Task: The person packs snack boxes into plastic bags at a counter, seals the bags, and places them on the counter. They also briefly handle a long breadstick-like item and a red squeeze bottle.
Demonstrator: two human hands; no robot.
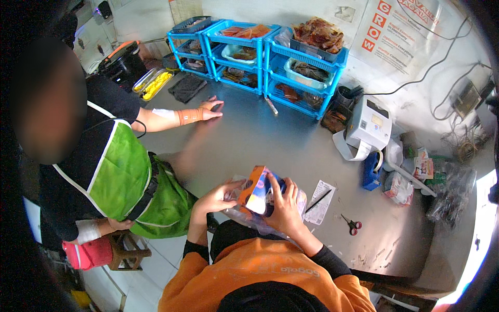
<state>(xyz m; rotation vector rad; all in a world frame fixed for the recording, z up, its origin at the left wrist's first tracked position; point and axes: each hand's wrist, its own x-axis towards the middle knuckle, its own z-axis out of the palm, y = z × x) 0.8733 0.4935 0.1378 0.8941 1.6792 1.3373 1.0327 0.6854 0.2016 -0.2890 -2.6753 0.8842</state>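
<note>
A small orange, white and dark blue printed box is between my hands, over the near edge of the metal table. My right hand lies along its right side with the fingers spread over the top. By the box's left side, my left hand pinches the edge of a clear plastic bag that surrounds the box. My palms and the box's lower part are hidden. To the right lie a printed paper slip, a black pen across it, and scissors.
A person in a green apron stands at left, one hand over the metal table. Blue plastic racks with filled trays line the wall. A label printer, a blue tape dispenser and plastic bags occupy the right.
</note>
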